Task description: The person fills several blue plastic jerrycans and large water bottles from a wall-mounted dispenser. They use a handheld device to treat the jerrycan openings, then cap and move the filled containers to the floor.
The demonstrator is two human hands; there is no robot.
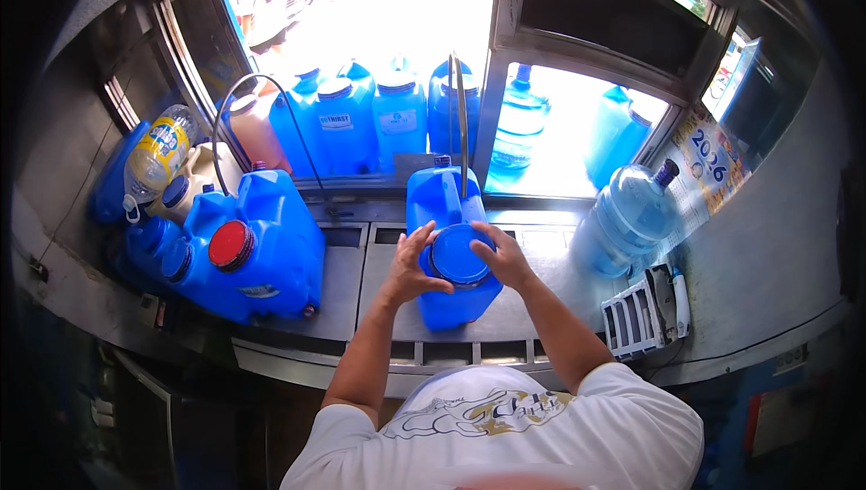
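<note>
A blue plastic water jug stands upright on the steel counter in front of me, its wide mouth covered by a round blue screw cap. My left hand curves around the cap's left side, fingers and thumb spread. On the right side, my right hand rests with its thumb over the cap's edge and its fingers along the far rim. Both hands have the cap between them. Behind the cap rise the jug's moulded handle and a small dark cap. A curved metal spout comes down beside the handle.
Several blue jugs, one with a red cap, crowd the counter's left side near another curved metal tube. A clear round water bottle and a white plastic rack are at right. More jugs line the window.
</note>
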